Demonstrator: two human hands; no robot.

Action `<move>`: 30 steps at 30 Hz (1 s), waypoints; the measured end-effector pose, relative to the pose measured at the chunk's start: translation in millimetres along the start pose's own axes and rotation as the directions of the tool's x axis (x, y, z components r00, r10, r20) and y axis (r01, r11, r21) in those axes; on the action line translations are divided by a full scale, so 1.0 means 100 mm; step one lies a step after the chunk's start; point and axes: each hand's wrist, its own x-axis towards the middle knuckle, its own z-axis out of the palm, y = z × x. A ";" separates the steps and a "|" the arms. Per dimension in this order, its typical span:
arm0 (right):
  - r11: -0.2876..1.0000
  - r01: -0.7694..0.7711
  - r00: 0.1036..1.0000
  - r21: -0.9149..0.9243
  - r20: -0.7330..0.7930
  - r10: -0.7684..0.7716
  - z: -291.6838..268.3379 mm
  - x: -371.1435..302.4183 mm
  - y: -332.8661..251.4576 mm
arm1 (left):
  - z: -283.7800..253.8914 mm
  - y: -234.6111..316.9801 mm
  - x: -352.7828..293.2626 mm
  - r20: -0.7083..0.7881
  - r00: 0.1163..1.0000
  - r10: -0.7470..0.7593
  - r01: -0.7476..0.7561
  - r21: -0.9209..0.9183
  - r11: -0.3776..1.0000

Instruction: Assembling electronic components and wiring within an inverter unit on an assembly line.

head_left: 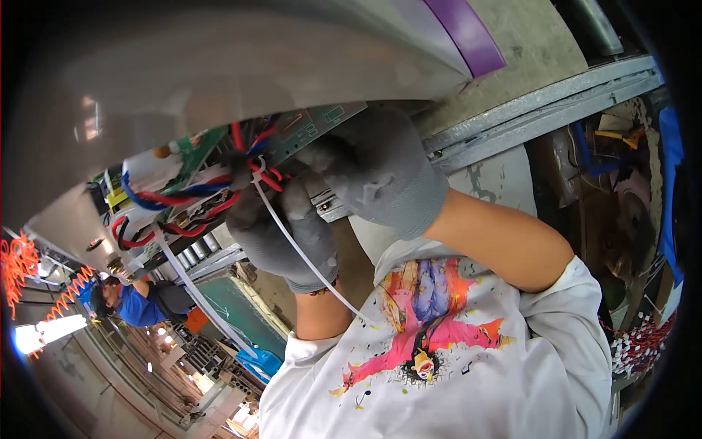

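Observation:
My left hand (285, 234), in a grey knitted glove with dark fingertips, is closed at a bundle of red, blue and black wires (179, 196). A white cable tie (292, 241) loops round the wires there, and its long tail hangs across my wrist toward my shirt. My right hand (387, 172), gloved the same way, has its fingers curled in against the edge of a green circuit board (311, 132). Whatever its fingertips hold is hidden. Both hands are under the rim of a large glossy grey housing (241, 66). A second white cable tie (197, 293) dangles from the wires further left.
A metal rail (541, 110) runs along the right beside a worn grey surface (523, 51). A purple strip (468, 36) marks the housing. At right lie red and white wire bundles (643, 347). Left, a co-worker in blue (139, 304) is near orange coiled hoses (69, 293).

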 end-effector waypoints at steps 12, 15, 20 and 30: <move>0.960 -0.259 0.965 0.105 0.067 0.253 -0.22 -0.05 -0.14 | -0.13 -0.09 -0.10 -0.015 1.000 -0.005 0.008 0.164 0.986; 0.953 -0.279 0.960 0.117 0.076 0.271 -0.21 -0.05 -0.14 | -0.10 -0.08 -0.10 -0.024 1.000 0.013 -0.009 0.164 0.986; 0.945 -0.304 0.953 0.118 0.050 0.300 -0.24 -0.07 -0.16 | -0.10 -0.05 -0.09 -0.023 1.000 -0.021 0.023 0.106 0.994; 0.964 -0.247 0.967 0.094 0.089 0.239 -0.16 -0.01 -0.09 | -0.01 0.00 -0.07 -0.049 0.999 -0.015 0.019 0.099 0.995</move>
